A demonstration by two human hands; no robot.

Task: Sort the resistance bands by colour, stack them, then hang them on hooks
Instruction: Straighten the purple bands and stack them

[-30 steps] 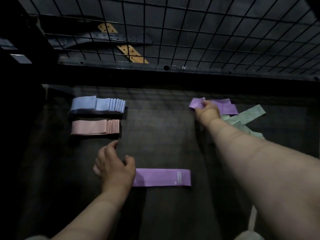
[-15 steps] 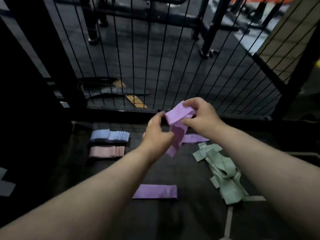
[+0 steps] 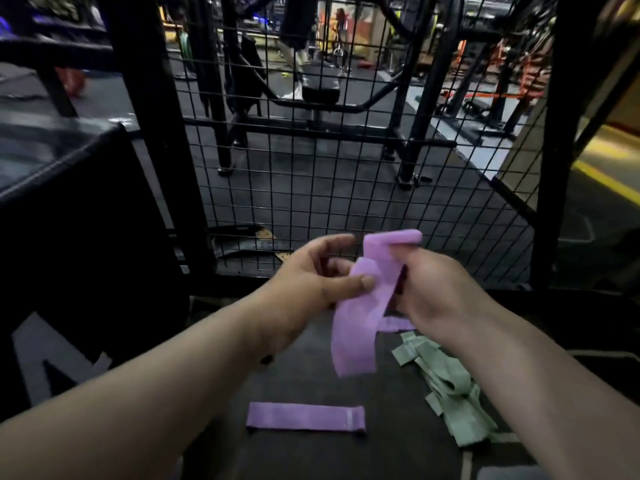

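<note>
Both hands hold one purple resistance band (image 3: 356, 327) up in the air in front of me. My right hand (image 3: 436, 292) grips its upper end, which folds over the fingers. My left hand (image 3: 311, 275) pinches the band's middle with thumb and fingers, and the lower loop hangs free. A second purple band (image 3: 304, 415) lies flat on the dark floor mat (image 3: 298, 452) below. A loose heap of green bands (image 3: 446, 386) lies to the right, partly under my right forearm. A strip of another purple band (image 3: 394, 323) shows behind the held one.
A black wire-mesh panel (image 3: 346, 188) stands right behind the mat, between thick black posts. A dark padded box (image 3: 69, 216) rises at the left. Gym machines and a person's legs show beyond the mesh. The blue and pink stacks are out of view.
The view has tilted up and the blue and pink stacks have left the frame. My right hand lifted a purple band off the pile; my left hand came up and took hold of it.
</note>
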